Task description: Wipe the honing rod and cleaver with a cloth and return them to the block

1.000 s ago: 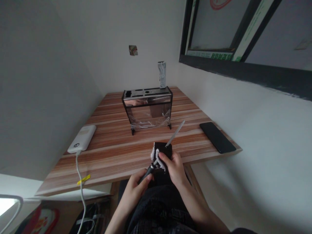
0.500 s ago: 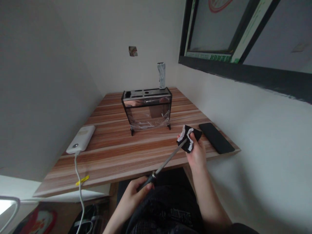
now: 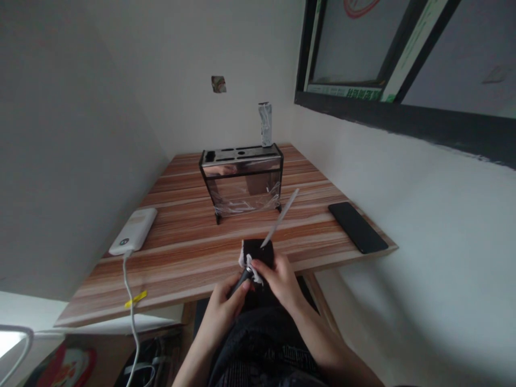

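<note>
My left hand is closed around the black handle of a sharpening steel, whose long grey rod points up and to the right over the table. My right hand presses a black cloth with white edging around the rod, close to the handle. The cloth hides the lower part of the rod. Beyond the hands stands a knife block with a slotted top, a black frame and clear sides, partly wrapped in plastic film. A silvery, film-wrapped upright piece rises at its back right corner.
On the wood-grain table, a black phone lies at the right edge. A white power bank lies at the left, with a white cable running over the front edge past a yellow strip. Walls enclose both sides.
My right hand and the cloth have slid down the rod, from its tip to near the handle, moving left and toward me. The rod's tip is now exposed. My left hand has barely moved.
</note>
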